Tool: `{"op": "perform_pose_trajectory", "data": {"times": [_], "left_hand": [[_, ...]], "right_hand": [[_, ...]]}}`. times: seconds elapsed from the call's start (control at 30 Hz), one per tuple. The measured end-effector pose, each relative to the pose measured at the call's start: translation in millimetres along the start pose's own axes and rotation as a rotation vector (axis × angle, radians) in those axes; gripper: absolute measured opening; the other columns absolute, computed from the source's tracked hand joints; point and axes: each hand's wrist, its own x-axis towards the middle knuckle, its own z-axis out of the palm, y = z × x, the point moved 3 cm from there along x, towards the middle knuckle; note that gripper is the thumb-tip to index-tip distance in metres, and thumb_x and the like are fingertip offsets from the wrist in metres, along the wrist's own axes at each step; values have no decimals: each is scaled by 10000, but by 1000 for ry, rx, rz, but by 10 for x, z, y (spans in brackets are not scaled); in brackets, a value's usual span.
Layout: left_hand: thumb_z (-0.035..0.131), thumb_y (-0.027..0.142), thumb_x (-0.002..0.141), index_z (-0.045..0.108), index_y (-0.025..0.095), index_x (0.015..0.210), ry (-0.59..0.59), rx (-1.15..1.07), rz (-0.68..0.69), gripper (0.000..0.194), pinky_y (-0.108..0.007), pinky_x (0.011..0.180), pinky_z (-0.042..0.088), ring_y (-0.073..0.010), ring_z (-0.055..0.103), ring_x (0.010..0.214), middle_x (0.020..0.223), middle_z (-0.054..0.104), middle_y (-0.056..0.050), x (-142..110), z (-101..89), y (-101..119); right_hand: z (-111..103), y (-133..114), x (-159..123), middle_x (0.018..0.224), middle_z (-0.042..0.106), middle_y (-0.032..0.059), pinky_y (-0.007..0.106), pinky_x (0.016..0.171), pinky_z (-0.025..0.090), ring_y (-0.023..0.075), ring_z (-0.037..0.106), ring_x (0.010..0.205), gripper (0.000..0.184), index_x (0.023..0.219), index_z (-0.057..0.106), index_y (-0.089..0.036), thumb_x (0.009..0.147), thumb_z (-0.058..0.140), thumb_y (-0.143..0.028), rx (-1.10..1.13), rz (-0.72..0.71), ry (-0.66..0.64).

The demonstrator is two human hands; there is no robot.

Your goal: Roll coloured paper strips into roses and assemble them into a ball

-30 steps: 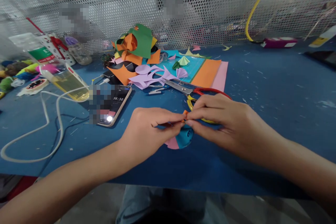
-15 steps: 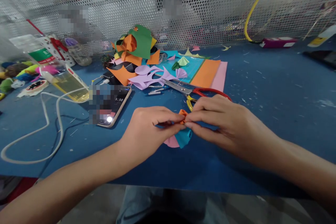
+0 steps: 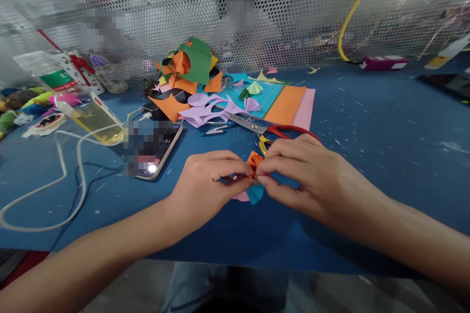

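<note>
Between my two hands is a small folded orange paper piece (image 3: 254,159), pleated and partly covered by my fingertips. My left hand (image 3: 209,181) pinches it from the left, thumb below and fingers above. From the other side, my right hand (image 3: 304,171) pinches its right edge. Just beneath the fingertips show a blue folded paper piece (image 3: 256,194) and a pink paper piece (image 3: 241,196); whether they are joined to the orange one is hidden. Scissors (image 3: 257,127) with red and yellow handles lie right behind my right hand.
Purple paper offcuts (image 3: 201,112), orange paper sheets (image 3: 285,105) and a pile of green and orange scraps (image 3: 198,66) lie behind my hands. To the left are a lit phone (image 3: 165,151), a white cable (image 3: 82,181) and a tilted cup of yellow liquid (image 3: 97,120).
The orange piece has turned slightly between my fingers, showing more of its pleats. Less of the blue piece shows below. Both hands keep their pinch.
</note>
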Motion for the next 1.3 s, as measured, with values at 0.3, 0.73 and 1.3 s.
{"op": "perform_pose_trajectory", "data": {"times": [0.3, 0.73, 1.3], "left_hand": [[721, 138, 715, 688, 169, 653, 67, 39, 1, 76, -152, 519, 521, -98, 647, 572, 673, 700, 5, 2, 12, -55], [718, 134, 713, 719, 163, 710, 27, 39, -137, 28, -137, 500, 498, -100, 655, 597, 702, 714, -5, 24, -7, -232], [760, 323, 655, 714, 139, 783, 20, -498, -627, 229, -207, 536, 534, -104, 605, 570, 728, 694, -21, -29, 149, -609]], "right_hand": [[0, 37, -20, 769, 642, 28, 311, 657, 396, 150, 585, 724, 145, 843, 649, -172, 892, 516, -200, -5, -13, 74], [94, 31, -26, 775, 659, 57, 359, 658, 408, 188, 589, 705, 228, 930, 688, -178, 904, 467, -227, -163, -31, 11], [201, 203, 168, 878, 596, 95, 370, 692, 437, 211, 548, 780, 272, 1025, 678, -160, 877, 454, -205, -104, 43, -34]]}}
